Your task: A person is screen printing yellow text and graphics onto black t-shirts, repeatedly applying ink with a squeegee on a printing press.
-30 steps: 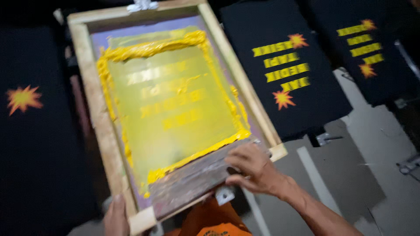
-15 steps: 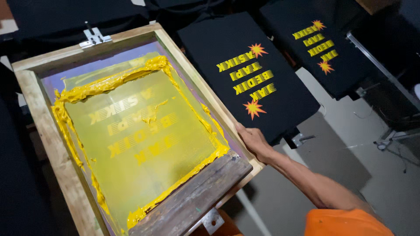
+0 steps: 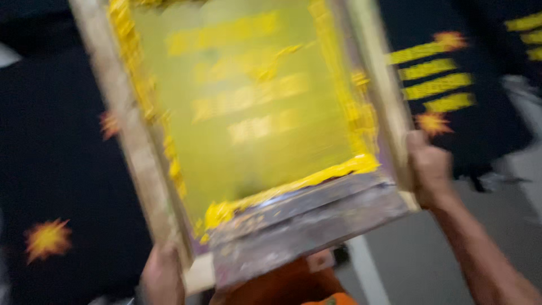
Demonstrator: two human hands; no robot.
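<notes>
A wooden-framed printing screen [image 3: 130, 152] fills the middle of the blurred head view, its mesh covered in yellow ink with thick ink ridges along the edges. A wide squeegee [image 3: 305, 223] smeared with grey and yellow lies across the near end of the screen. My left hand [image 3: 161, 277] grips the frame's near left corner from below. My right hand [image 3: 429, 169] grips the frame's right rail near the near corner. The screen is tilted and lifted above black fabric.
A black garment [image 3: 480, 113] with yellow printed bars and an orange starburst lies on a pallet at the right. Another black garment [image 3: 51, 186] with orange starbursts lies at the left. Grey floor [image 3: 418, 260] shows at the lower right.
The screen has swung closer and now fills the view. My left hand has come back into sight at the near left corner. My right hand stays on the right rail.
</notes>
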